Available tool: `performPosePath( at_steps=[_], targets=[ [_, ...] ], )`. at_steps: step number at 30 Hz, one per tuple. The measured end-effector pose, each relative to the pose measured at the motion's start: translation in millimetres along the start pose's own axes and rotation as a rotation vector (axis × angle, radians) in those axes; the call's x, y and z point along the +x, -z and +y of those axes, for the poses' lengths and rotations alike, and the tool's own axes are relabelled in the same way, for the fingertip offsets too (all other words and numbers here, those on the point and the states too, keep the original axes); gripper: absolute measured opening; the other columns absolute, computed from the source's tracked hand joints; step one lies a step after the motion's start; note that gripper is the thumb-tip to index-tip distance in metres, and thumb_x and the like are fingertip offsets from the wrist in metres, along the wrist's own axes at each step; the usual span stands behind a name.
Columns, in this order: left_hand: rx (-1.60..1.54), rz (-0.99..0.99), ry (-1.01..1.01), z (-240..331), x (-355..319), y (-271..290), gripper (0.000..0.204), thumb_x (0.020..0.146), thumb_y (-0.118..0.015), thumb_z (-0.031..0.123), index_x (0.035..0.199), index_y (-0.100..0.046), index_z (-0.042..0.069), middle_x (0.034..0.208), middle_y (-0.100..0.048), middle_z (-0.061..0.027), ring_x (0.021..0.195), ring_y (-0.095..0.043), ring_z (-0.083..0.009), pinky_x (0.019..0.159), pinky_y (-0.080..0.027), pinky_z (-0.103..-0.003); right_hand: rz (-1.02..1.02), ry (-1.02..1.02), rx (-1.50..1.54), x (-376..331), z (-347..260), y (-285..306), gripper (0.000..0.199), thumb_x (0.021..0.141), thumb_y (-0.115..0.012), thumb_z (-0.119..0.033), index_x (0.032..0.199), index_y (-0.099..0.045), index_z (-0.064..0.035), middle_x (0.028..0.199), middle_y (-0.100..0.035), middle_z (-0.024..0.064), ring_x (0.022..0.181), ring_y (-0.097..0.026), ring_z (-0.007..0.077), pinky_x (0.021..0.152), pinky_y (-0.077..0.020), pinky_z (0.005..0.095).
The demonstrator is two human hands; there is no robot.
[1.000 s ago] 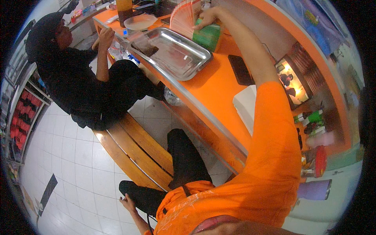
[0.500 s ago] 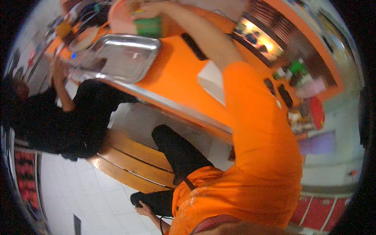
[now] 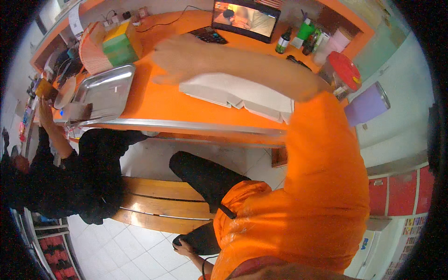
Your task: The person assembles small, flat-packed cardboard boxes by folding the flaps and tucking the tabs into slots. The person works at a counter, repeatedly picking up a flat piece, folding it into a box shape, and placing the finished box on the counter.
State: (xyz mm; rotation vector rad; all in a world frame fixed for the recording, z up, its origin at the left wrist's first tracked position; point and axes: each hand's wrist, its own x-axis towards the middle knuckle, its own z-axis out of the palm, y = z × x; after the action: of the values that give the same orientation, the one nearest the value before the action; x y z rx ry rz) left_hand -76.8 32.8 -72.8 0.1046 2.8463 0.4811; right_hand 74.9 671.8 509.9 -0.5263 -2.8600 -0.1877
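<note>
Orange countertop (image 3: pixel 151 105) bears a long white box-like object (image 3: pixel 233 93); just beyond it, the right hand (image 3: pixel 170 57) (blurred) spreads wide. Left hand (image 3: pixel 185 248) touches the knee (image 3: pixel 201 235), its grip unclear.

Shop-like room, orange counter (image 3: pixel 151 105), slatted bench (image 3: pixel 163 189), 1 screen (image 3: pixel 255 22)

Orange counter (image 3: pixel 151 103) with tray (image 3: pixel 112 91), white boxes (image 3: pixel 217 91)

A lit screen (image 3: pixel 244 21) stands just beside a dark bottle (image 3: pixel 283 40).
</note>
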Motion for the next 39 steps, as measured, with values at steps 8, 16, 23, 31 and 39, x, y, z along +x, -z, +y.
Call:
performPosePath(
  at_steps=[8,16,23,31,39],
  targets=[
    [0.034,-0.105,0.084,24,19,-6,0.074,0.085,-0.062,0.051,0.136,-0.051,-0.001,0.126,-0.052,-0.0355,0.118,-0.050,-0.0508,0.100,-0.042,-0.053,-0.439,-0.277,0.075,-114,34,-26,0.078,0.071,-0.072,-0.067,0.095,-0.066,0.0072,0.088,-0.068,0.0241,0.086,-0.067,0.0381,0.076,-0.0531,0.0458],
    [-0.085,-0.103,-0.085,25,2,-5,0.065,0.089,-0.060,0.045,0.128,-0.055,-0.007,0.122,-0.058,-0.0309,0.115,-0.052,-0.0470,0.103,-0.040,-0.049,-0.355,-0.207,0.436,-113,108,-63,0.073,0.070,-0.073,-0.069,0.076,-0.064,0.0033,0.073,-0.064,0.0201,0.070,-0.064,0.0308,0.062,-0.0461,0.0449],
    [-0.098,-0.039,-0.043,21,2,8,0.061,0.090,-0.059,0.043,0.124,-0.057,-0.008,0.121,-0.060,-0.0312,0.115,-0.051,-0.0480,0.104,-0.039,-0.050,-0.398,-0.275,0.144,-104,56,-38,0.074,0.068,-0.074,-0.068,0.089,-0.069,0.0037,0.074,-0.067,0.0175,0.074,-0.067,0.0312,0.067,-0.0510,0.0440],
    [-0.094,0.002,-0.025,15,0,-2,0.065,0.089,-0.061,0.045,0.127,-0.056,-0.007,0.124,-0.058,-0.0329,0.116,-0.051,-0.0500,0.103,-0.039,-0.050,-0.571,-0.405,0.459,-98,83,-27,0.036,0.093,-0.061,-0.036,0.102,-0.066,-0.0016,0.075,-0.058,0.0071,0.073,-0.063,0.0178,0.058,-0.0517,0.0304],
    [-0.318,0.115,-0.075,61,10,49,0.051,0.091,-0.067,0.023,0.124,-0.055,-0.014,0.125,-0.059,-0.0284,0.118,-0.056,-0.0336,0.103,-0.043,-0.043,0.477,-0.484,-0.169,-152,1,73,0.026,0.089,-0.060,-0.019,0.106,-0.065,-0.0013,0.085,-0.068,0.0184,0.074,-0.068,0.0341,0.068,-0.0554,0.0430]
  ],
)
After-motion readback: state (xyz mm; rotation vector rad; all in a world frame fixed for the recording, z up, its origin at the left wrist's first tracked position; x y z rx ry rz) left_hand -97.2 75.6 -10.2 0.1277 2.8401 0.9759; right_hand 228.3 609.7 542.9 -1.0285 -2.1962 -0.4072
